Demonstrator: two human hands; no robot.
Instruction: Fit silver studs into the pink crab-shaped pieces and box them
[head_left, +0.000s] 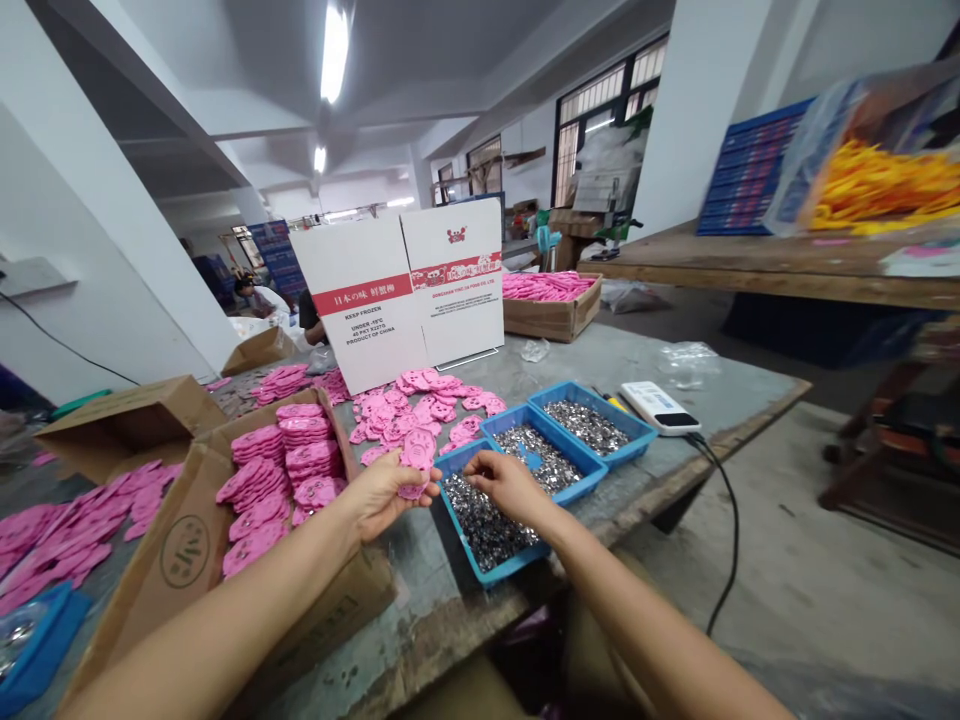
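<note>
My left hand (386, 492) is closed on a pink pig-shaped piece (417, 455), held just left of the nearest blue tray (459, 535). My right hand (504, 482) hovers over that tray with its fingers pinched among the small silver metal parts (487, 525); whether it holds one is too small to tell. Loose pink pieces (420, 405) lie scattered on the table beyond my hands. A cardboard box (184, 550) at my left holds stacked pink pieces (285, 465).
Two more blue trays (544, 455) (589, 425) of silver parts sit to the right. A white device (660, 407) with a black cable lies near the table edge. An upright white carton (397, 290) stands behind. Another person (251, 292) sits far back.
</note>
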